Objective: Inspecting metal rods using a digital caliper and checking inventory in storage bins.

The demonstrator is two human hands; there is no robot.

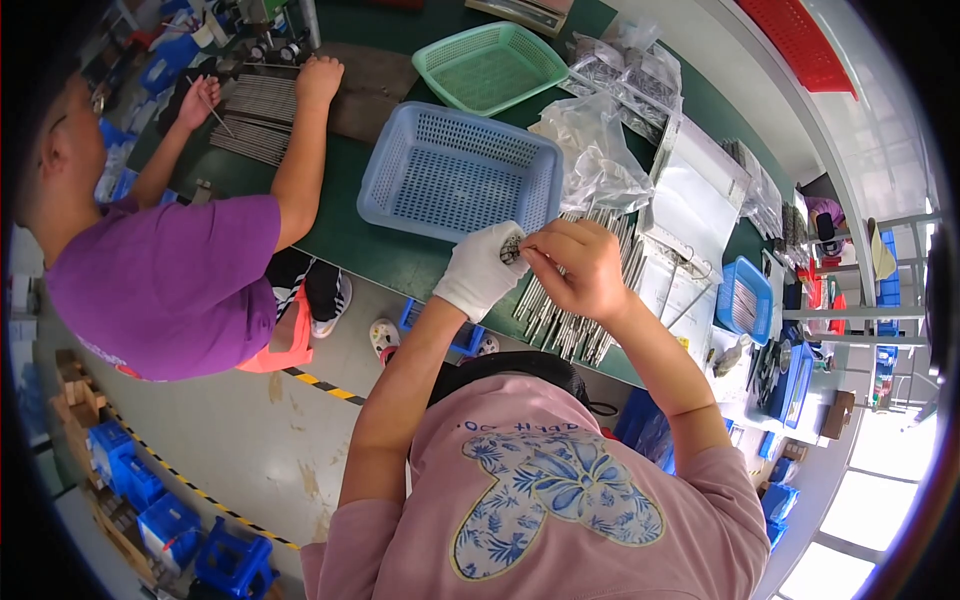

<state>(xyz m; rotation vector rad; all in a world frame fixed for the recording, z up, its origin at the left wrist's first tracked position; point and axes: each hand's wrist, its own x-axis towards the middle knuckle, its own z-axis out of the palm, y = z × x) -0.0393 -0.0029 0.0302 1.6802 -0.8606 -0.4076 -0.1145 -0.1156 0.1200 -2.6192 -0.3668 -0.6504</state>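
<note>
The left hand (482, 270), in a white glove, and the bare right hand (580, 268) pinch together on a small round metal part (513, 247), held above the green table (380, 250) near its edge. A slip could drop it to the floor at 7 o'clock. Loose metal rods (560, 320) crowd 5 o'clock; the blue basket (460, 175) blocks 11; open room is scant

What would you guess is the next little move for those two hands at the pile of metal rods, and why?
Probably a small push or twist by the bare right hand: its fingertips pinch at the small round metal part held in the white-gloved left hand, just above the metal rods and beside the blue basket.
</note>
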